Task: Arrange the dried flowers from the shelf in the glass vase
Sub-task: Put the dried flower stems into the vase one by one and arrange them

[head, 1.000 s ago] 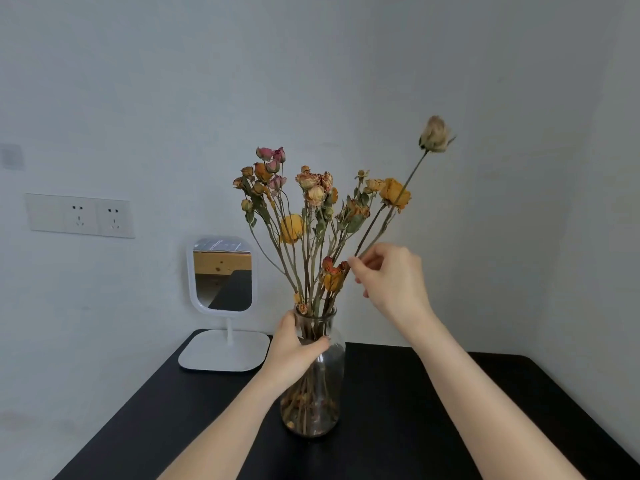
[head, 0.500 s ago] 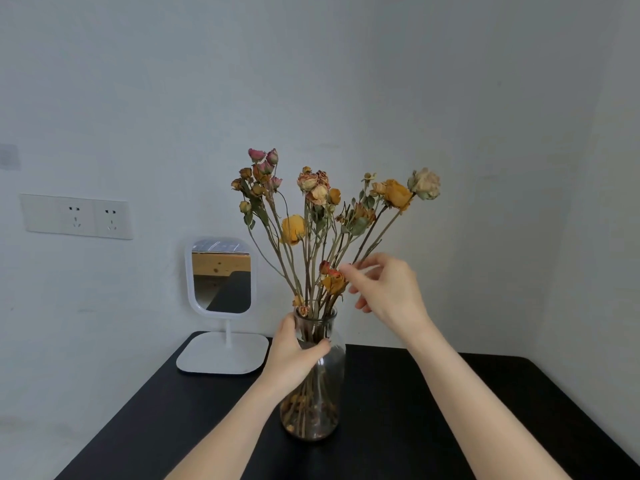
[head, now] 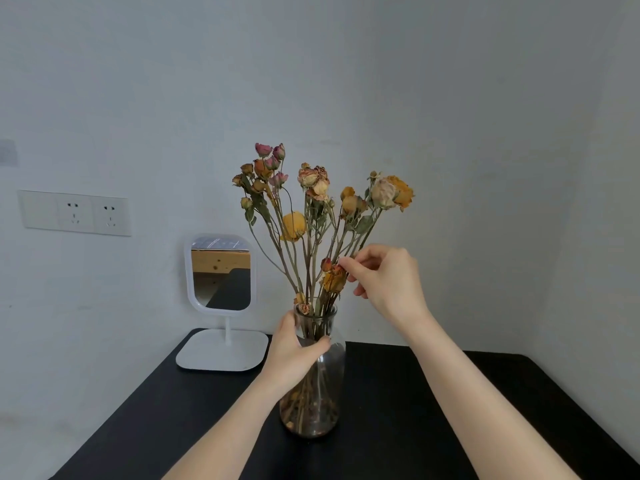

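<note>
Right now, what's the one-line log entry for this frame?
step: arranging flowers | left hand: holds vase at neck | right hand: pinches pale rose by its stem | vase: upright on table

No readable text, labels, brands or numbers anywhere: wall socket plate [head: 75, 213] is blank white, glass vase [head: 317, 393] unmarked, mirror stand [head: 221, 348] plain, no signs on the wall.

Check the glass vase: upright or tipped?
Upright. The glass vase stands on its base on the black table, the left hand gripping its neck.
</note>
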A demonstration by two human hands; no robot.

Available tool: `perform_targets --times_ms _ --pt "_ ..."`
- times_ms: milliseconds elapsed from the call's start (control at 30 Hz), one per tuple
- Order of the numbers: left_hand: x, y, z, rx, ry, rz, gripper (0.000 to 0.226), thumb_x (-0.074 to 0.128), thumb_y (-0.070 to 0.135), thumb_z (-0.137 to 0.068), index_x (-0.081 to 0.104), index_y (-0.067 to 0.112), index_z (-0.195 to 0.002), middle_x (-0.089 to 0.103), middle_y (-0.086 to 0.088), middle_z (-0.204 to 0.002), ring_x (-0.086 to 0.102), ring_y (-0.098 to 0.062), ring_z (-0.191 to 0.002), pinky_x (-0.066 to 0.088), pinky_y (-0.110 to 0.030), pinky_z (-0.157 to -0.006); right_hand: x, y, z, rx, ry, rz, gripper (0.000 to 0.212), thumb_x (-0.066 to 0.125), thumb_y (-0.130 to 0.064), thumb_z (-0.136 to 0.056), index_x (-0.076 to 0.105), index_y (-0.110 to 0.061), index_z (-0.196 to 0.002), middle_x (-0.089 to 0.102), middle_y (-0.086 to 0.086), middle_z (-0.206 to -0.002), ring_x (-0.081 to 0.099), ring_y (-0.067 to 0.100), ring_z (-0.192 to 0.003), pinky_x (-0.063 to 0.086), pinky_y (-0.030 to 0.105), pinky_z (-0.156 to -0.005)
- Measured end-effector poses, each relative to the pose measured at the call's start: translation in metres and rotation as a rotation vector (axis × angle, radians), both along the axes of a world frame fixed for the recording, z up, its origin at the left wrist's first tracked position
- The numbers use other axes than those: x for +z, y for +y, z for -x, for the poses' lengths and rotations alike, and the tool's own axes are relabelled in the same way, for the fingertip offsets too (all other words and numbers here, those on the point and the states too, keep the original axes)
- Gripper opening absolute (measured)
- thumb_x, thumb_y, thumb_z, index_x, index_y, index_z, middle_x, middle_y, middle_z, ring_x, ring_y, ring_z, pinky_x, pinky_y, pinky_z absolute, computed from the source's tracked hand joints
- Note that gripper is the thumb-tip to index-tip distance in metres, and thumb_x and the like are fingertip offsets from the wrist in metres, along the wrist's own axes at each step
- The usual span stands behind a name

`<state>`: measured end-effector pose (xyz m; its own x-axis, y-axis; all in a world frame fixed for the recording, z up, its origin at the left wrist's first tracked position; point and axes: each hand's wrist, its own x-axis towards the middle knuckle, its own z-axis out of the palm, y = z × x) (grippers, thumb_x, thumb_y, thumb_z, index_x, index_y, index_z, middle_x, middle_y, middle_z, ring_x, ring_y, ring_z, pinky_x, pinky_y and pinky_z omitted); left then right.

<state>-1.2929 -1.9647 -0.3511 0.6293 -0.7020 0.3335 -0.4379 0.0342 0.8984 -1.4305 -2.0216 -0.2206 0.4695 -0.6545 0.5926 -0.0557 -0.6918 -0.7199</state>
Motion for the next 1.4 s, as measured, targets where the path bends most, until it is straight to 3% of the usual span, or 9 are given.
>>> perform_targets --times_ms 200,333,500,667,833,967,1133,1233,1400 --pt "0.002 0.002 0.002 -0.002 -0.012 0.002 0.055 0.072 0.03 -0.075 0.031 0.046 -0.108 0.043 0.03 -0.1 0.042 0.004 -0.099 0.034 -0.022 -0.089 0.007 0.002 0.001 0.043 -0.054 0.034 0.013 0.066 -0.029 -0.085 0.072 -0.018 -0.085 0.065 -0.006 -0.065 0.056 0.001 -0.046 0.047 0.011 -0.05" --pt "0.002 0.001 0.002 -0.001 -0.015 0.009 0.055 0.072 0.028 -0.075 0.032 0.046 -0.108 0.043 0.03 -0.1 0.042 0.004 -0.1 0.034 -0.022 -0.091 0.007 0.005 -0.004 0.026 -0.018 0.088 0.014 0.065 -0.03 -0.085 0.073 -0.019 -0.083 0.062 -0.009 -0.064 0.054 0.004 -0.049 0.049 0.017 -0.054" --pt "0.002 0.001 0.003 0.01 -0.025 0.002 0.051 0.072 0.029 -0.075 0.035 0.045 -0.106 0.044 0.028 -0.102 0.042 0.002 -0.103 0.034 -0.022 -0.09 0.006 0.001 -0.008 -0.052 -0.001 0.107 0.02 0.064 -0.034 -0.085 0.074 -0.017 -0.091 0.064 -0.002 -0.069 0.053 0.006 -0.052 0.047 0.021 -0.055" --pt "0.0 0.0 0.002 0.014 -0.014 -0.005 0.051 0.072 0.03 -0.074 0.037 0.044 -0.108 0.048 0.021 -0.108 0.045 -0.002 -0.106 0.036 -0.024 -0.09 0.01 0.006 -0.01 -0.01 -0.029 0.103 0.019 0.066 -0.032 -0.084 0.075 -0.018 -0.093 0.058 -0.015 -0.062 0.055 0.004 -0.055 0.05 0.019 -0.057" --pt "-0.001 0.001 0.001 0.015 -0.012 -0.01 0.044 0.073 0.032 -0.073 0.04 0.049 -0.097 0.051 0.022 -0.106 0.049 0.002 -0.101 0.037 -0.02 -0.085 0.021 0.01 -0.021 -0.025 -0.023 0.114 0.019 0.064 -0.033 -0.086 0.075 -0.02 -0.094 0.059 -0.006 -0.054 0.052 0.006 -0.047 0.054 0.028 -0.062" --pt "-0.001 0.001 0.001 0.017 -0.004 -0.002 0.044 0.073 0.032 -0.073 0.04 0.05 -0.095 0.053 0.022 -0.103 0.05 0.006 -0.098 0.034 -0.01 -0.074 0.018 0.01 -0.027 -0.1 0.059 0.141 0.022 0.062 -0.036 -0.087 0.074 -0.019 -0.094 0.07 0.007 -0.075 0.061 0.016 -0.058 0.059 0.038 -0.066" --pt "-0.001 0.0 0.001 0.016 -0.001 -0.016 0.044 0.073 0.033 -0.072 0.039 0.05 -0.096 0.052 0.02 -0.107 0.049 0.005 -0.096 0.035 -0.013 -0.076 0.011 0.005 -0.022 -0.102 0.042 0.113 0.019 0.064 -0.037 -0.085 0.074 -0.02 -0.087 0.063 -0.006 -0.055 0.049 0.004 -0.035 0.054 0.025 -0.054" --pt "-0.002 0.0 0.001 0.016 -0.003 -0.014 0.046 0.073 0.033 -0.072 0.038 0.049 -0.098 0.052 0.018 -0.109 0.049 0.003 -0.098 0.037 -0.019 -0.084 0.007 0.004 -0.018 -0.092 0.028 0.108 0.017 0.064 -0.035 -0.085 0.074 -0.021 -0.087 0.057 -0.008 -0.046 0.049 0.002 -0.032 0.046 0.015 -0.046" --pt "0.002 0.003 -0.001 -0.009 -0.012 -0.031 0.045 0.072 0.033 -0.073 0.038 0.048 -0.1 0.051 0.022 -0.106 0.049 0.002 -0.098 0.039 -0.017 -0.08 0.006 0.005 -0.007 0.002 0.023 0.049 0.015 0.066 -0.031 -0.084 0.072 -0.022 -0.094 0.058 -0.006 -0.047 0.049 -0.001 -0.031 0.038 0.004 -0.039"
